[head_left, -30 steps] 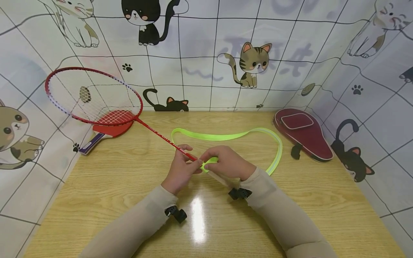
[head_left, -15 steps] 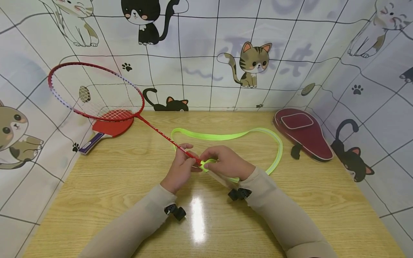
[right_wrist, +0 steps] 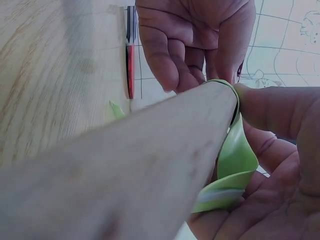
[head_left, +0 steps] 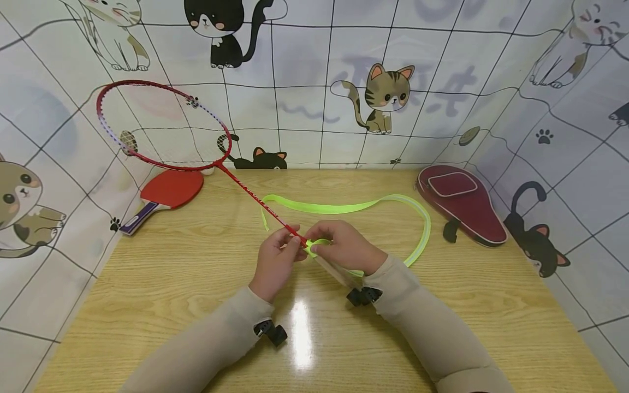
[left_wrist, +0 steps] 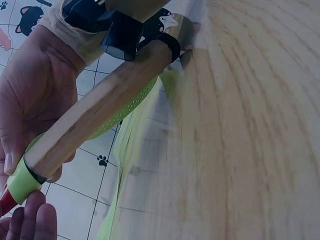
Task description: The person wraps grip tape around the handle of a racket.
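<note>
A red badminton racket slants up to the left in the head view, its head raised in front of the wall. My left hand pinches its thin shaft just above the handle. The bare wooden handle points toward the right sleeve. Neon yellow-green grip tape wraps the handle's top, over a dark band. My right hand pinches the tape there, thumb against the wrap in the right wrist view. A twisted loop of tape hangs at the right palm. The long remainder curves over the table behind the hands.
A red table tennis paddle lies at the back left, with a small white ball beside it. At the back right sits a dark red paddle case. Cat-patterned walls border the wooden table.
The racket's head has risen and swung right, no longer overlapping most of the paddle. My left hand has shifted slightly with it; the right hand stays nearly in place on the tape.
</note>
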### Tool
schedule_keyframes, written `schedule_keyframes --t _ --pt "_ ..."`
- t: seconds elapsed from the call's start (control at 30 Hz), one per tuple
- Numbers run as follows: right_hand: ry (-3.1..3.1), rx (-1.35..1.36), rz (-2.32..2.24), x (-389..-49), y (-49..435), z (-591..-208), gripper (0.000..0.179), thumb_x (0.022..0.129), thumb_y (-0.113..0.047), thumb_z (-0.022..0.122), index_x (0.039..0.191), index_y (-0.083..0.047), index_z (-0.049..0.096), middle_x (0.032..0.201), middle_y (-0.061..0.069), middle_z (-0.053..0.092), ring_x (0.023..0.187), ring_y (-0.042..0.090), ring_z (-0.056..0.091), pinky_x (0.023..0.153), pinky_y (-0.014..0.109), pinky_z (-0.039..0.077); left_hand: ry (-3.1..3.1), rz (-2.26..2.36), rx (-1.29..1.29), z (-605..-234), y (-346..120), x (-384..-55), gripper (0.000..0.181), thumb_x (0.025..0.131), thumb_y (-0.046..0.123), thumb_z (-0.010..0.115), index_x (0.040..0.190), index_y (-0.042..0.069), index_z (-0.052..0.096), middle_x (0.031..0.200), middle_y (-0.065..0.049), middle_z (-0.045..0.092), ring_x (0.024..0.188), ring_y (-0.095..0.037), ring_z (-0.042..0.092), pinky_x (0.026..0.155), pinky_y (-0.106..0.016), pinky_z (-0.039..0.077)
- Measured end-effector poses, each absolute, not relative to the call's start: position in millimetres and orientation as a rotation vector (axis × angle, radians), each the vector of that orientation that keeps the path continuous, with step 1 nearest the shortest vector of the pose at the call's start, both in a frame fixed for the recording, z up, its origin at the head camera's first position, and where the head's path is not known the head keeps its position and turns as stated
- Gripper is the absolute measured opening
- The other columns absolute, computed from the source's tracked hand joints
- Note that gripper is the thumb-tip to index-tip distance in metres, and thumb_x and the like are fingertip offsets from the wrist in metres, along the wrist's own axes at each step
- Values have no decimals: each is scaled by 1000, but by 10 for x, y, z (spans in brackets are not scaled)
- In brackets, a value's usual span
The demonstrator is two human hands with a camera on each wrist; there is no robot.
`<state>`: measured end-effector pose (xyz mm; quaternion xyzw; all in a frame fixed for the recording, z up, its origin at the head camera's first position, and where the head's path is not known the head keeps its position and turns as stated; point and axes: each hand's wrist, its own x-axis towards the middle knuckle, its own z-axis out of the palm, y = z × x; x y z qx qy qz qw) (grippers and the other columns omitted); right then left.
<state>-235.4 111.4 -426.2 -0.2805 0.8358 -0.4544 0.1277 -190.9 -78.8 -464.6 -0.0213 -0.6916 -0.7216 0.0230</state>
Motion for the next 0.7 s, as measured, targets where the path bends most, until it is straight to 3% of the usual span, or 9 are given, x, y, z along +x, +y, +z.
schedule_keyframes --t 0.07,0.27,0.33,0.53,0.7 --pt "2440 -804 -1322 -2339 1108 -4242 19 97 -3 71 114 -10 75 116 4 75 118 29 68 109 56 49 -2131 -2239 -42 -4655 -781 -1905 29 107 4 58 134 1 66 98 -15 68 88 -44 74 77 -33 64" --pt "2464 -807 -1337 -2329 1089 -4260 20 96 -4 73 114 -11 75 116 3 76 115 25 69 107 54 51 -2206 -2235 9 -4643 -749 -1880 35 106 11 60 141 9 59 97 -17 72 84 -30 76 76 -38 65" --pt "2465 -812 -1351 -2325 1080 -4269 20 96 -3 72 114 -11 75 116 3 76 115 24 69 107 53 51 -2227 -2236 9 -4631 -736 -1868 38 105 13 61 143 12 55 94 -17 73 83 -32 76 75 -39 65" --pt "2475 -855 -1347 -2294 1037 -4277 21 95 -3 73 115 -12 76 115 1 76 113 22 70 105 51 53 -2243 -2186 7 -4643 -740 -1855 31 105 13 64 131 8 50 82 -14 72 72 -28 73 71 -35 64" --pt "2495 -853 -1316 -2302 1042 -4284 23 96 -4 73 115 -15 77 113 -1 77 115 20 69 106 51 53 -2243 -2167 6 -4639 -745 -1859 26 103 10 65 125 9 50 81 -13 72 76 -39 74 71 -35 63"
